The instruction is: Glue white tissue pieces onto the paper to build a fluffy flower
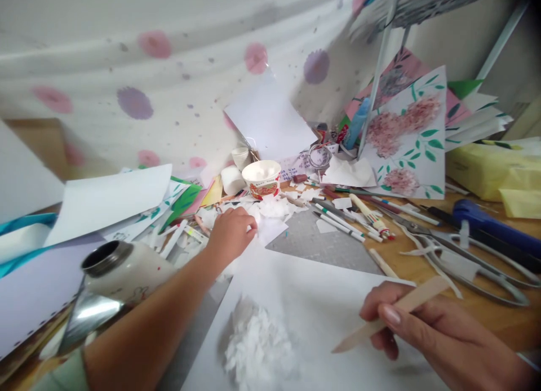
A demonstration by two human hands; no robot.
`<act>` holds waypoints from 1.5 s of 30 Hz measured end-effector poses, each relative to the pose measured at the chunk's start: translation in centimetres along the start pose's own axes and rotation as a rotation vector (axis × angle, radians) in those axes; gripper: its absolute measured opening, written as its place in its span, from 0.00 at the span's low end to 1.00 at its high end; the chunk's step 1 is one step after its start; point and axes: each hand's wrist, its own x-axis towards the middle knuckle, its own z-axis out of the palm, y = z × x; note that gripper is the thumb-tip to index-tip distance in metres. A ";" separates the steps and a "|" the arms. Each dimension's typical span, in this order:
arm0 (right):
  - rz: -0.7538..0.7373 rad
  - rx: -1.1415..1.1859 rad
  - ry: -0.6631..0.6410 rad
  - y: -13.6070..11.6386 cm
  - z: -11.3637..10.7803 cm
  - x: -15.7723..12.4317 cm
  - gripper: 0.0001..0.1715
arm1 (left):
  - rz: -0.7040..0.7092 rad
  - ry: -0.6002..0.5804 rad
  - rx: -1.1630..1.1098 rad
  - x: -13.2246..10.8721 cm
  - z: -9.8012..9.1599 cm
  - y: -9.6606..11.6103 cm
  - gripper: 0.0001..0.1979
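My left hand (pixel 230 233) reaches forward over the desk, its fingers curled down onto a pile of white paper scraps (pixel 270 210); what it grips, if anything, is hidden. My right hand (pixel 422 329) is closed on a flat wooden stick (pixel 393 315) that points left over a white sheet of paper (pixel 313 301). A white paper flower (pixel 257 351) lies on that sheet near the front edge, left of the stick's tip.
A white bottle with an open metal mouth (pixel 114 272) lies at the left. A paper cup (pixel 262 178) stands behind the scraps. Pens and pencils (pixel 350 219), metal scissors (pixel 473 261), a blue tool (pixel 490 225), painted flower cards (pixel 406 137) and loose sheets (pixel 110 199) crowd the desk.
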 end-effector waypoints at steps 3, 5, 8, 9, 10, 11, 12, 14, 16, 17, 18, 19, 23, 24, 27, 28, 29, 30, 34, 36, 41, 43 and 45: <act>-0.008 -0.035 -0.014 0.1 0.1 0.1 0.23 | -0.005 0.029 -0.161 -0.9 -0.9 -0.1 0.05; -0.014 -0.053 -0.001 0.0 0.3 0.1 0.24 | 0.003 0.042 -0.299 -2.0 -1.7 0.1 0.05; -0.031 -0.049 0.044 -0.4 0.7 0.1 0.24 | -0.010 0.040 -0.512 -4.2 -2.6 1.0 0.06; -0.042 -0.043 0.044 -0.6 0.8 0.2 0.24 | -0.022 0.031 -0.577 -5.0 -2.9 1.4 0.07; -0.059 -0.037 0.034 -0.8 0.8 0.2 0.23 | -0.031 0.017 -0.637 -5.8 -3.0 1.9 0.07; -0.079 -0.033 0.018 -0.9 0.8 0.3 0.23 | -0.037 -0.002 -0.690 -6.6 -3.2 2.4 0.07; -0.101 -0.027 0.002 -1.1 0.8 0.4 0.23 | -0.039 -0.023 -0.734 -7.3 -3.2 2.9 0.07; -0.137 -0.007 -0.019 -1.2 0.7 0.5 0.22 | -0.016 -0.081 -0.814 -8.6 -3.4 3.8 0.06; -0.138 0.014 -0.030 -1.2 0.6 0.4 0.20 | 0.047 -0.174 -0.883 -9.7 -3.6 4.5 0.04; -0.130 0.018 -0.045 -1.1 0.5 0.4 0.19 | 0.088 -0.233 -0.921 -10.1 -3.7 4.7 0.04; -0.119 0.021 -0.061 -1.0 0.5 0.3 0.18 | 0.127 -0.290 -0.961 -10.4 -3.7 4.8 0.04; -0.104 0.023 -0.074 -0.9 0.5 0.2 0.17 | 0.159 -0.337 -0.991 -10.6 -3.8 4.9 0.04; -0.081 0.068 -0.085 -0.7 0.9 0.2 0.15 | 0.205 -0.345 -0.887 -10.7 -3.1 5.0 0.05; -0.085 0.071 -0.081 -0.7 1.1 0.3 0.15 | 0.199 -0.321 -0.808 -10.6 -2.8 5.1 0.05; -0.113 0.024 -0.072 -0.9 1.5 0.5 0.16 | 0.171 -0.219 -0.650 -10.4 -1.7 5.4 0.05; -0.126 -0.005 -0.071 -1.0 1.6 0.5 0.16 | 0.161 -0.182 -0.626 -10.4 -1.5 5.5 0.05; -0.139 -0.037 -0.072 -1.0 1.7 0.5 0.16 | 0.151 -0.160 -0.607 -10.3 -1.3 5.6 0.06; -0.152 -0.073 -0.075 -1.1 1.8 0.5 0.15 | 0.138 -0.150 -0.588 -10.2 -1.2 5.6 0.06; -0.200 -0.230 -0.161 -0.8 2.2 0.7 0.13 | 0.070 -0.152 -0.573 -9.6 -1.0 5.5 0.07; -0.233 -0.286 -0.216 -0.5 2.5 0.9 0.12 | 0.042 -0.133 -0.591 -9.4 -0.8 5.3 0.07; -0.224 -0.323 -0.244 -0.3 2.4 1.1 0.15 | -0.016 -0.184 -0.535 -9.6 -0.4 5.0 0.10; -0.280 -0.327 -0.192 -0.7 2.3 1.0 0.16 | -0.039 -0.217 -0.513 -9.6 -0.4 4.9 0.11; -0.397 -0.374 -0.177 -1.2 2.2 1.1 0.16 | -0.037 -0.212 -0.513 -9.5 -0.4 4.7 0.11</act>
